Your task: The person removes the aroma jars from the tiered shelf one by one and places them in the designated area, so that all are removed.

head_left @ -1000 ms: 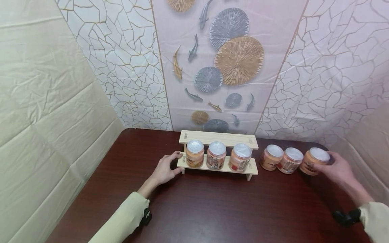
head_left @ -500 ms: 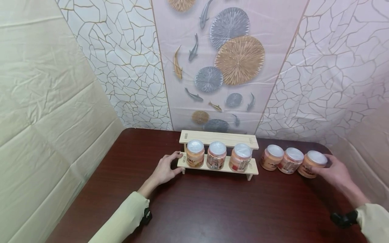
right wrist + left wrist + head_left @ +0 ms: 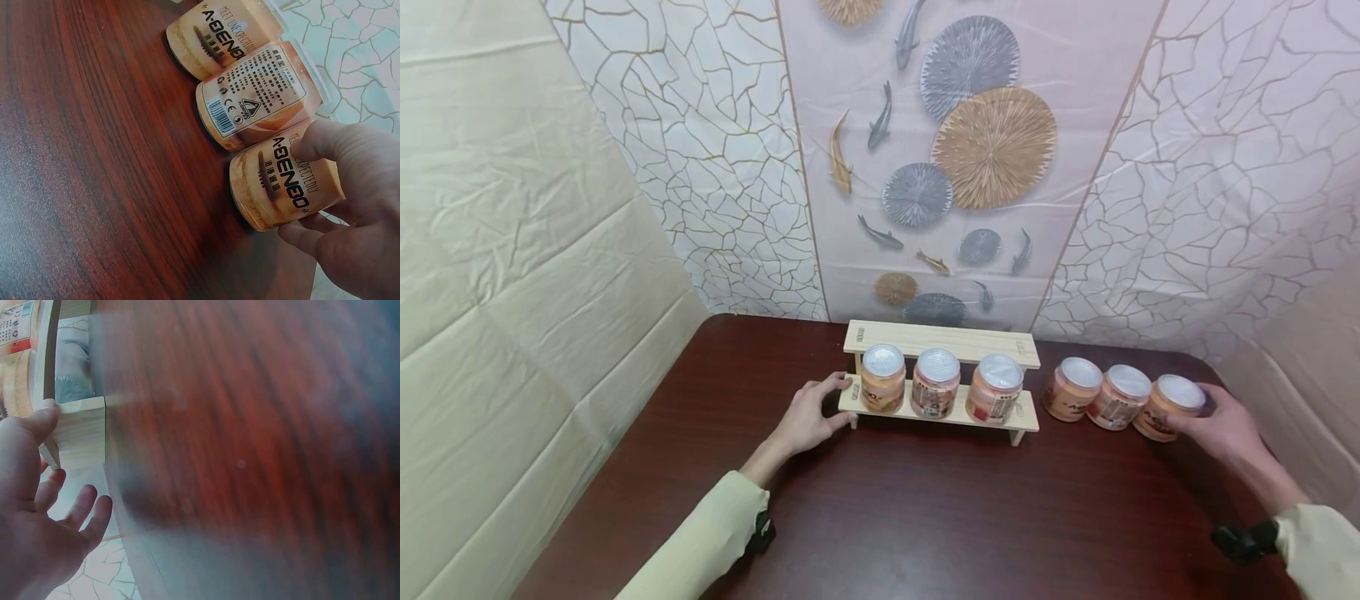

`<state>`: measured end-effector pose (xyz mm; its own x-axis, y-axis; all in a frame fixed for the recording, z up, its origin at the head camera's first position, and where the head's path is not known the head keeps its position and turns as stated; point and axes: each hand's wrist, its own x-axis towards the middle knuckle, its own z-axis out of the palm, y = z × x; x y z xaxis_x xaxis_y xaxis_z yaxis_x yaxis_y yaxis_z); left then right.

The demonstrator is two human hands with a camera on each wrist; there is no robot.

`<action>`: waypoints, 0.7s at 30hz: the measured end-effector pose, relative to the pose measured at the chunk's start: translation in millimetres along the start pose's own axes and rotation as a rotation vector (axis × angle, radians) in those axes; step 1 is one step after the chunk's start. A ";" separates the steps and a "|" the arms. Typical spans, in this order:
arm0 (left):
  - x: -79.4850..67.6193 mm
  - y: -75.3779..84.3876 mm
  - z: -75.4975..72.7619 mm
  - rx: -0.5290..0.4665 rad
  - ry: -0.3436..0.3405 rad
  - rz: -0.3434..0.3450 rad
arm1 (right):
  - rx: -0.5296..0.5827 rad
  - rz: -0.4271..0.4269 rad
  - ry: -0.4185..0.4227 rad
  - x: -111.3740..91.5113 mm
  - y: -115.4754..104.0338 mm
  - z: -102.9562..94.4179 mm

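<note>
The right hand (image 3: 1228, 427) holds a peach-orange cylindrical jar with a whitish lid (image 3: 1160, 418) at the row's outer end.

Over the last second this jar has shifted slightly toward the person and its neighbour, a matching peach-orange jar (image 3: 1110, 413), so the row now seems, as I judge it, more closed up. The right hand's fingers curl round its side; it stands on the glossy red-brown wooden desk (image 3: 925, 517), bold black lettering showing. The left hand (image 3: 805, 419) pinches the end of a pale wooden two-tier rack (image 3: 940, 341).
</note>
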<state>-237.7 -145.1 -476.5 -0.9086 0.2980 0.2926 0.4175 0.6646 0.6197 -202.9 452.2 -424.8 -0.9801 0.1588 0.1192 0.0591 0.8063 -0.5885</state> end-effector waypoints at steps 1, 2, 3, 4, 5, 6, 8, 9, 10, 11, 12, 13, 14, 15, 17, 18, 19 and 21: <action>0.0 0.1 -0.1 -0.001 -0.002 0.000 | 0.001 -0.001 0.000 0.1 0.0 0.1; 0.1 0.2 -0.3 -0.003 -0.005 -0.003 | 0.000 -0.004 0.002 0.0 -0.1 0.4; 0.2 0.3 -0.3 -0.006 -0.006 -0.005 | 0.000 -0.006 0.002 0.2 0.0 0.3; 0.3 0.2 -0.4 -0.007 -0.008 -0.007 | 0.000 -0.007 0.002 0.3 0.2 0.3; 0.4 -0.1 -0.3 -0.006 -0.008 -0.008 | -0.002 -0.009 0.003 0.4 0.3 0.3; 0.4 -0.2 -0.3 -0.005 -0.008 -0.010 | -0.004 -0.010 0.001 0.6 0.6 0.3; 0.7 -0.2 -0.2 -0.003 -0.005 -0.008 | -0.006 -0.010 -0.002 0.3 1.1 0.2; 0.9 -0.2 -0.2 -0.003 -0.004 -0.007 | -0.004 -0.009 -0.004 0.3 1.5 0.2; 0.8 -0.1 -0.3 -0.002 -0.004 -0.007 | -0.002 -0.008 -0.007 0.2 1.8 0.3; 0.9 0.1 -0.3 -0.002 -0.003 -0.007 | 0.000 -0.007 -0.010 0.2 2.1 0.5; 0.8 0.4 -0.5 -0.002 -0.004 -0.008 | 0.004 -0.006 -0.014 0.2 2.1 0.6; 0.7 0.5 -0.5 -0.002 -0.005 -0.009 | 0.006 -0.006 -0.016 0.2 2.1 0.7; 0.5 0.7 -0.6 -0.003 -0.006 -0.012 | 0.009 -0.006 -0.017 0.2 1.8 0.9; 0.3 1.0 -0.8 -0.004 -0.006 -0.014 | 0.010 -0.007 -0.019 0.3 1.3 1.0; 0.3 0.8 -0.4 -0.002 -0.006 -0.016 | 0.013 -0.015 -0.015 -0.5 0.1 1.5; 0.4 0.6 -0.2 -0.001 -0.004 -0.016 | 0.017 -0.023 -0.011 -1.1 -1.0 1.9; 0.4 0.3 0.0 0.001 -0.004 -0.017 | 0.020 -0.038 -0.002 -1.8 -2.3 2.3; 0.5 0.1 0.2 0.002 -0.004 -0.017 | 0.018 -0.084 0.053 -3.5 -6.6 3.6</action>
<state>-238.1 -144.8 -476.5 -0.9155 0.2899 0.2789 0.4022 0.6708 0.6231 -200.5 444.3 -424.1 -0.9701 0.1214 0.2102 -0.0264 0.8079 -0.5888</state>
